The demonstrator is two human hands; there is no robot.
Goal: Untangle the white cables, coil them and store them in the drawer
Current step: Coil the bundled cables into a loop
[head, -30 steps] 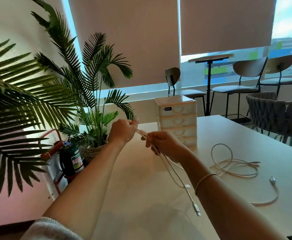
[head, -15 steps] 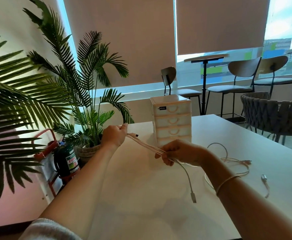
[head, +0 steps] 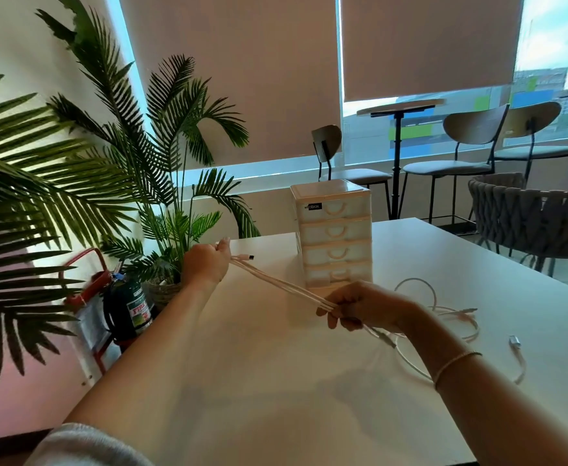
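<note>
Head view. Much hidden or cut off: both forearms run out past the bottom edge, the grey sleeve (head: pixel 84 445) at 7 o'clock only partly in frame. Fingertips of the left hand (head: pixel 205 264) turned away, so only the back of the hand and a thumb tip showing; fingers curled, gripping one end of the white cable (head: pixel 276 284). Right hand (head: pixel 360 306) at centre, fingers curled round the same cable, palm hidden. Cable doubled into about three parallel strands, pulled straight and taut between the two hands, held above the tabletop (head: pixel 276 381); a short end with a dark plug tip (head: pixel 247 257) sticking out past the left hand toward 3 o'clock. Below the right hand, a blurred plug and slack strand, hard to make out. Second cable (head: pixel 444 311) at 3 o'clock, loose thin loops lying on the tabletop, partly hidden behind the right wrist, its silvery plug (head: pixel 514 340) lying apart. Thin beaded bracelet (head: pixel 457 361) on the right wrist. Drawer box (head: pixel 334 237) at 12 o'clock of the right hand: pale glossy plastic, four stacked drawers with curved handles, all closed, small dark label unreadable. Tabletop smooth, matte white. Palm plant (head: pixel 107 163) with feathery fronds at 10 o'clock, fire extinguisher (head: pixel 129 307) partly hidden behind leaves.
</note>
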